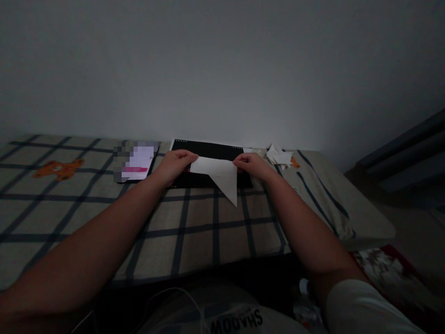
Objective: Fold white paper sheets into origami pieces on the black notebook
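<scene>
- Device (141, 160): screen lit, lies on the checked cloth (198, 260), left of center.
- Orange bear figure (58, 170): located on the cloth, far left.
- Wall (222, 69): plain gray, behind the cloth.
- Thin white cable (174, 288): curves along the lower edge.
- Clear plastic bottle (308, 310): below the cloth's edge, lower right.

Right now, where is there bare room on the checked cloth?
Bare: cloth between the orange print and the lit screen; also between the forearms, nearer than the white paper. Crowded: around the black sheet, with left hand, right hand and crumpled paper.
</scene>
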Demonstrator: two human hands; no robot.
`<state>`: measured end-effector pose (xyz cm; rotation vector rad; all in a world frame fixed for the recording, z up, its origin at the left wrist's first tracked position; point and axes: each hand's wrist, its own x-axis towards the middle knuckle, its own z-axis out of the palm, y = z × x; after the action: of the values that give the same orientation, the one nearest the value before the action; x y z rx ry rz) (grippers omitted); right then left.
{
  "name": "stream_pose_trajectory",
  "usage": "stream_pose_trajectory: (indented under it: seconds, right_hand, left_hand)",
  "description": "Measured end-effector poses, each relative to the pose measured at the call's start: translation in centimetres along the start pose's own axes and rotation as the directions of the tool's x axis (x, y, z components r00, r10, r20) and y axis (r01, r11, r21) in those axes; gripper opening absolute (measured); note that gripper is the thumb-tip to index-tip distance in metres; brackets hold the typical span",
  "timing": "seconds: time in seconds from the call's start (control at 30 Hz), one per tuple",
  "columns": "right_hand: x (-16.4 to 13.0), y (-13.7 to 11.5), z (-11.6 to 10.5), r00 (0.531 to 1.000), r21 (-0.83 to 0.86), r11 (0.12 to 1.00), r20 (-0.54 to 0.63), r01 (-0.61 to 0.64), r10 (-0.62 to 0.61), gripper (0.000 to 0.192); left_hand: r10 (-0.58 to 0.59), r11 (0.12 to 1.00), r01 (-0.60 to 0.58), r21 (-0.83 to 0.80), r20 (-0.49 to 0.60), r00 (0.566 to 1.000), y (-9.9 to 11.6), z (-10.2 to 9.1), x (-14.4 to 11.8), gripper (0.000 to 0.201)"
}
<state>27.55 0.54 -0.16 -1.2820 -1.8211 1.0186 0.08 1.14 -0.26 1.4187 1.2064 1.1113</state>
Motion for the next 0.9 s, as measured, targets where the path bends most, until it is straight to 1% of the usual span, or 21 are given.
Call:
stream_pose_trajectory:
  seconds: [0.1,0.2,0.3,0.37,0.47,0.57,0.7,0.8,0.9]
  right_hand:
    - [0.2,0.3,0.0,0.998,0.002,1.0,-0.05,0.031,-0.031,0.018]
    - [0.3,0.4,0.0,0.993,-0.043,0.997,-0.105,0.057,-0.061,0.018]
    - [0.3,0.1,0.0,0.991,-0.108,0.992,-0.113,0.061,-0.073,0.017]
    - [0.2,-0.1,0.1,0.99,-0.141,0.988,-0.114,0.069,-0.085,0.017]
    - [0.2,-0.1,0.2,0.985,-0.181,0.978,-0.12,0.1,-0.123,0.018]
    - [0.2,0.2,0.3,0.985,-0.213,0.97,-0.094,0.12,-0.142,0.019]
    - [0.0,-0.1,0.9,0.981,-0.247,0.954,-0.049,0.168,-0.186,0.018]
    - [-0.2,-0.7,1.8,0.964,-0.329,0.909,0.013,0.257,-0.267,0.018]
    - [-0.3,-1.3,2.8,0.94,-0.353,0.874,0.056,0.334,-0.337,0.018]
  left_hand:
    - [0.047,0.99,-0.049,0.13,0.018,0.999,0.4,-0.2,-0.3,0.02]
    - [0.079,0.965,-0.09,0.245,0.054,0.995,0.5,-0.4,-0.2,0.017]
    - [0.131,0.922,-0.157,0.353,0.098,0.987,0.4,-0.5,-0.2,0.016]
    - [0.157,0.894,-0.198,0.401,0.134,0.978,0.5,-0.4,-0.3,0.021]
    - [0.163,0.868,-0.23,0.44,0.185,0.969,0.7,-0.2,-0.6,0.031]
    - [0.176,0.851,-0.268,0.453,0.234,0.956,0.7,-0.1,-0.7,0.031]
    - [0.221,0.829,-0.312,0.464,0.241,0.945,0.5,0.3,-0.9,0.031]
    - [0.249,0.811,-0.342,0.475,0.249,0.936,0.4,0.9,-1.2,0.029]
    - [0.284,0.795,-0.381,0.472,0.266,0.921,0.5,1.7,-1.6,0.025]
